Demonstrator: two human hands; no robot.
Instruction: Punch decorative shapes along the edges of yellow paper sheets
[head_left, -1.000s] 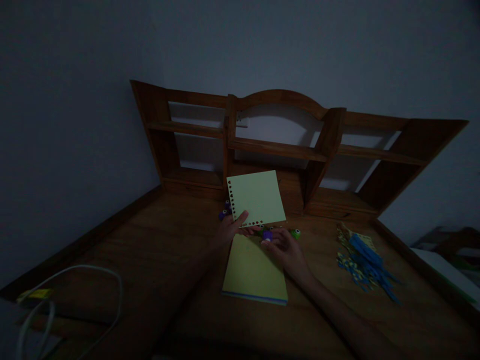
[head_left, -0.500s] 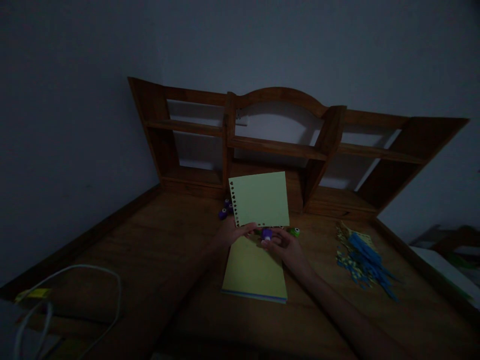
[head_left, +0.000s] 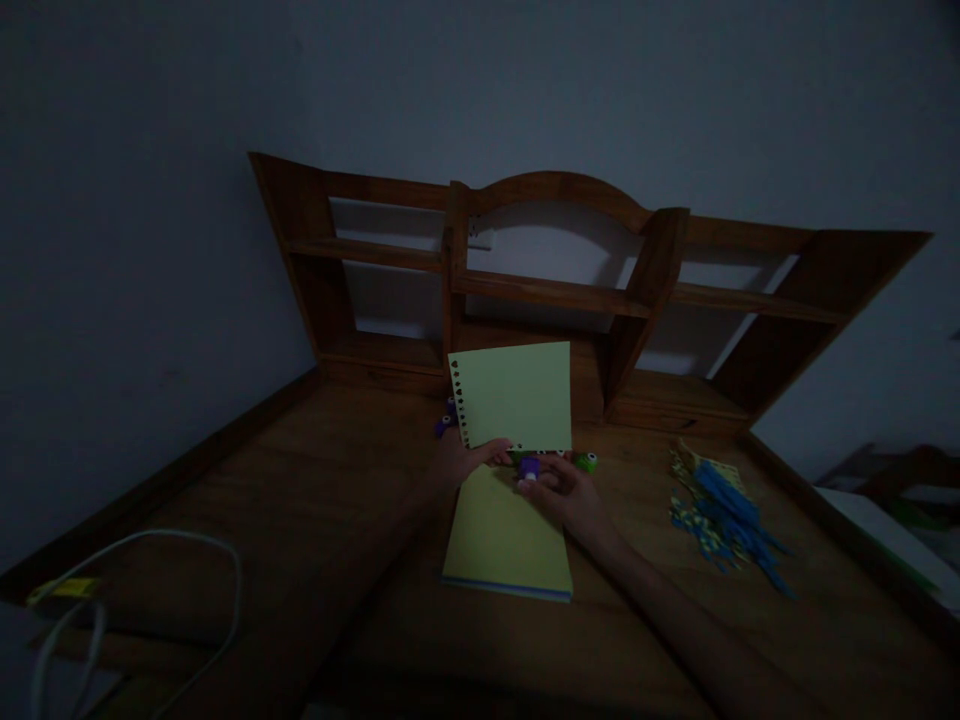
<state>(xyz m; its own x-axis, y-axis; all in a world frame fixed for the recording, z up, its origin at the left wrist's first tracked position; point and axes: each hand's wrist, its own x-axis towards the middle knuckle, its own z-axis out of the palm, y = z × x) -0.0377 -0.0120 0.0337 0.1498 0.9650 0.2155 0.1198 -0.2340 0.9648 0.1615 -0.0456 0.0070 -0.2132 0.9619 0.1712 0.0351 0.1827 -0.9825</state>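
Observation:
My left hand (head_left: 469,460) pinches the lower left part of a pale yellow-green sheet of paper (head_left: 514,395), held up at a tilt. Small shaped holes run down the sheet's left edge, and a few more show along its bottom edge. In my right hand (head_left: 566,485) is a small purple paper punch (head_left: 529,468) with a white part, close against the sheet's bottom edge. Below both hands lies a stack of coloured paper (head_left: 510,545), yellow on top. Green punches (head_left: 585,461) sit just behind my right hand, and purple punches (head_left: 444,425) are beyond my left hand, partly hidden.
A wooden shelf unit (head_left: 551,290) stands at the back of the desk (head_left: 360,470). Shredded blue and yellow paper strips (head_left: 731,515) lie at the right. A white cable (head_left: 236,580) loops at the lower left. The room is dim.
The sheet has shifted slightly left relative to the punch, with my left hand still on it. My right hand keeps its grip on the purple punch. The camera view has moved a little.

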